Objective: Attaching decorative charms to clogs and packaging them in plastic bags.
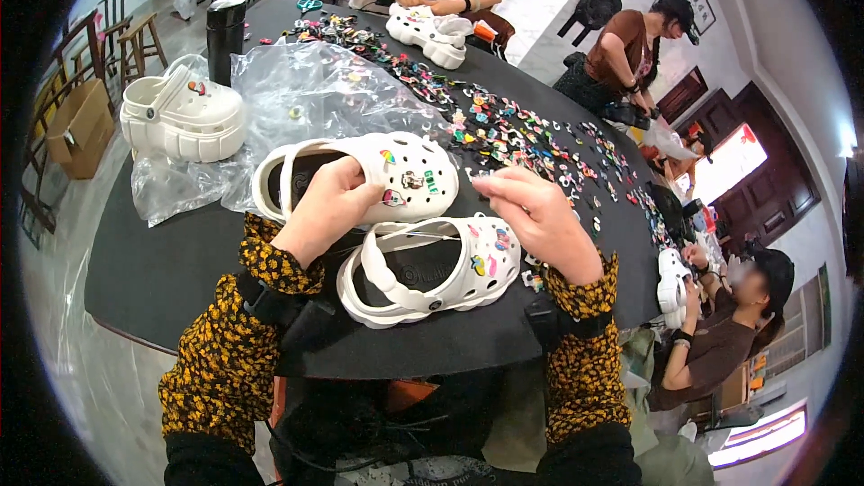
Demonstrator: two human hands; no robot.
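A white clog (409,148) lies before me with several small charms on its toe, among them a rainbow umbrella. My left hand (328,202) is closed on its side, thumb over the upper near the strap opening. Just right of the toe, my right hand (544,220) pinches a small whitish shoe charm (480,174), partly hidden by the fingertips. The matching white clog (461,281) sits nearer to me, with colourful charms on its toe; neither hand grips it.
Loose charms (540,139) cover a long strip of the black table (135,279). Clear plastic bags (315,81), another white clog pair (193,121) and a black bottle (226,36) stand at left. Co-workers handle white clogs across the table (427,36) and at right (670,283).
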